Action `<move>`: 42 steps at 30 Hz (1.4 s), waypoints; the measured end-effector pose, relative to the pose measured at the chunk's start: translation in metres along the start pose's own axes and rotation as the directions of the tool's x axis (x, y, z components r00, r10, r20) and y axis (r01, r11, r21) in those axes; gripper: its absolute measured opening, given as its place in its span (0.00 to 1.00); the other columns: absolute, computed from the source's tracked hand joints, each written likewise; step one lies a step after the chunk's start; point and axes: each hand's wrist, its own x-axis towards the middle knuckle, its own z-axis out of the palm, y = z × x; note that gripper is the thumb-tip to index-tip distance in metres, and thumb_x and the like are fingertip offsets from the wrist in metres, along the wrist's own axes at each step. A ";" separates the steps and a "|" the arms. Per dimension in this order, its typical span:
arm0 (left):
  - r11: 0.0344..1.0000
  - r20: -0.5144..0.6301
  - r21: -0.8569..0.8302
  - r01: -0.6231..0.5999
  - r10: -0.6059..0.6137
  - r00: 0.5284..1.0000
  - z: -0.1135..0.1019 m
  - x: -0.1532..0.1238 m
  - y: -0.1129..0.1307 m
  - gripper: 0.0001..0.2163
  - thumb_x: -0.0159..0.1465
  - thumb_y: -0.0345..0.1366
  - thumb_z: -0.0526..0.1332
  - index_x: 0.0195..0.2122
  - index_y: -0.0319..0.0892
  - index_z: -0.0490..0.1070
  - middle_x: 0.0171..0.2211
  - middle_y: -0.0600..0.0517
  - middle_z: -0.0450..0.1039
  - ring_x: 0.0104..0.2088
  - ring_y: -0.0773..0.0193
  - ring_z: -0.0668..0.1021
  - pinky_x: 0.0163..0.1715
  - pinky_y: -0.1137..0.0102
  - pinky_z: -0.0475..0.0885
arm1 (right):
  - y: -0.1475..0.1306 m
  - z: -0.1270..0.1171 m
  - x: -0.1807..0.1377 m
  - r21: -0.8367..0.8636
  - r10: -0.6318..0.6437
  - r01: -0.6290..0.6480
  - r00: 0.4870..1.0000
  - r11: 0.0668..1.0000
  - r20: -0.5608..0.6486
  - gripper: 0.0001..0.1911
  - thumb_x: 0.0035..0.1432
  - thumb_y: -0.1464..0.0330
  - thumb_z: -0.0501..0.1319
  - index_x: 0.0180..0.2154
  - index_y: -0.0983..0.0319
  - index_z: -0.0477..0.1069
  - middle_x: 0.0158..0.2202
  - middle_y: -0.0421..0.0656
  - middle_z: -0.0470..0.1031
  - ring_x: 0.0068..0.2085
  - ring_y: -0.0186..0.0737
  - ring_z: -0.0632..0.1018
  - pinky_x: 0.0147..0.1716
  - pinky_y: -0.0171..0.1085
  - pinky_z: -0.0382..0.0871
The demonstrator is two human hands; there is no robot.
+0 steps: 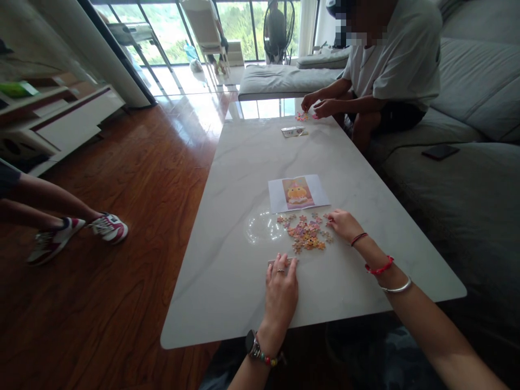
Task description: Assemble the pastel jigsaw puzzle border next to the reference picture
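A pile of small jigsaw puzzle pieces point(306, 233) in pink, orange and pale colours lies on the white marbled table point(227, 216). My right hand point(346, 226) is at the pile's right edge, its fingertips closed on a puzzle piece that they partly hide. Just nearer to me, my left hand point(281, 295) rests with its fingers stretched out over a thin, pale flat thing point(271, 261), mostly covered by the fingertips. Beyond the pile lies a white sheet with a printed picture point(298, 193) of a round yellow figure in a pink hat.
At the table's far end a person point(398, 70) on the grey sofa point(479, 81) handles other puzzle pieces point(303, 116). A crumpled packet point(294, 131) lies before them. A phone point(441, 151) is on the sofa. Another person's legs point(49, 203) stand on the left.
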 end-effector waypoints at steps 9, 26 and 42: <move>1.000 0.016 -0.024 0.010 -0.010 1.000 -0.004 0.001 -0.003 0.18 0.57 0.25 0.51 0.48 0.43 0.64 0.51 0.44 0.63 0.54 0.54 0.64 0.50 0.56 0.63 | 0.014 -0.007 0.004 0.148 0.071 -0.045 0.982 0.988 -0.176 0.10 0.52 0.73 0.53 0.34 0.63 0.72 0.32 0.42 0.75 0.34 0.35 0.73 0.37 0.33 0.64; 0.998 -0.002 -0.056 0.006 -0.006 1.000 -0.001 0.000 -0.006 0.17 0.57 0.25 0.51 0.48 0.43 0.64 0.51 0.43 0.61 0.54 0.52 0.63 0.49 0.55 0.64 | -0.041 0.003 -0.016 -0.135 -0.052 0.053 0.999 0.989 0.009 0.11 0.56 0.66 0.52 0.36 0.62 0.71 0.37 0.46 0.69 0.37 0.36 0.71 0.34 0.31 0.62; 0.999 0.002 -0.036 0.008 -0.008 1.000 -0.001 0.002 -0.004 0.16 0.57 0.26 0.52 0.47 0.43 0.64 0.50 0.44 0.62 0.54 0.52 0.63 0.49 0.55 0.64 | -0.031 -0.003 -0.003 -0.135 0.041 -0.038 0.999 0.990 0.016 0.14 0.59 0.65 0.47 0.37 0.62 0.70 0.38 0.46 0.69 0.35 0.36 0.72 0.31 0.32 0.60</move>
